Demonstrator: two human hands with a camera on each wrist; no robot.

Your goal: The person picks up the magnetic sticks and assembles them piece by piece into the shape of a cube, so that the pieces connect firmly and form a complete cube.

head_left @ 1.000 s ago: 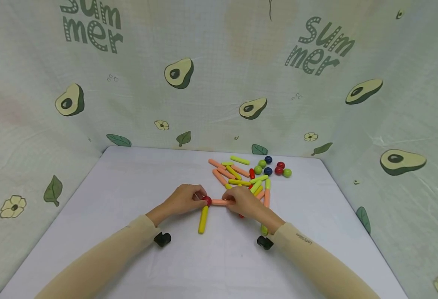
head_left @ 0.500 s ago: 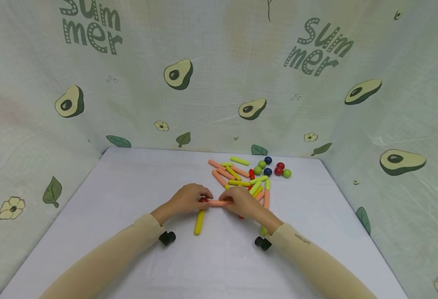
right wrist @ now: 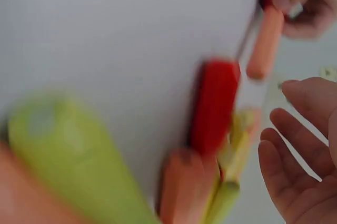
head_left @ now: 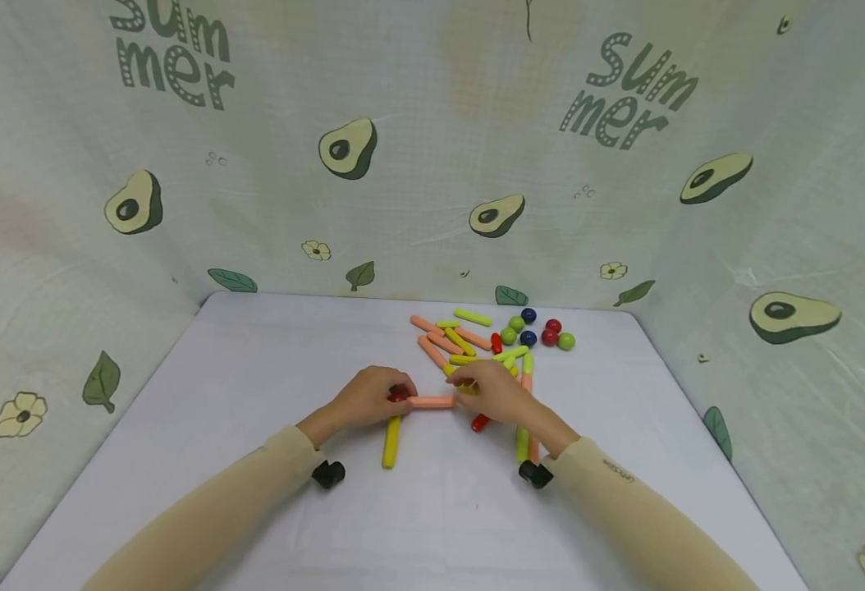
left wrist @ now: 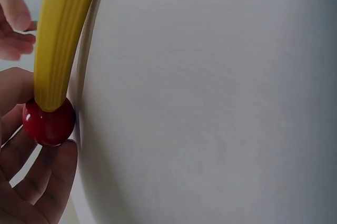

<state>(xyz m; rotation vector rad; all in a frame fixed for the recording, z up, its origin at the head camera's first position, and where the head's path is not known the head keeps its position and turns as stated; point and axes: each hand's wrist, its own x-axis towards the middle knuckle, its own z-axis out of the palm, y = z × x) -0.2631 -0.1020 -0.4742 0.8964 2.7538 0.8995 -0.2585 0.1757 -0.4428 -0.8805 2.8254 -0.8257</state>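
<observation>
My left hand (head_left: 372,396) grips a red ball (left wrist: 48,125) between thumb and fingers. From that ball a yellow stick (left wrist: 62,39) extends toward me over the white table. A salmon-pink stick (head_left: 432,402) points right from the ball, and my left thumb lies at its near end in the right wrist view. Just beyond its free end is my right hand (head_left: 497,392), holding nothing, its fingers parted and loosely bent in the right wrist view. Below that hand lies a red stick (right wrist: 215,105). How the sticks join the ball is partly hidden by fingers.
Loose pink, yellow and lime sticks (head_left: 473,318) lie in a pile behind and under the right hand. Green, navy and red balls (head_left: 549,337) sit at the back right. Printed cloth (head_left: 425,164) surrounds the white table (head_left: 270,345) behind and at both sides.
My right hand has let go of the pink stick and shifted right, toward the pile. The left hand keeps the red ball, which moved slightly left with its sticks.
</observation>
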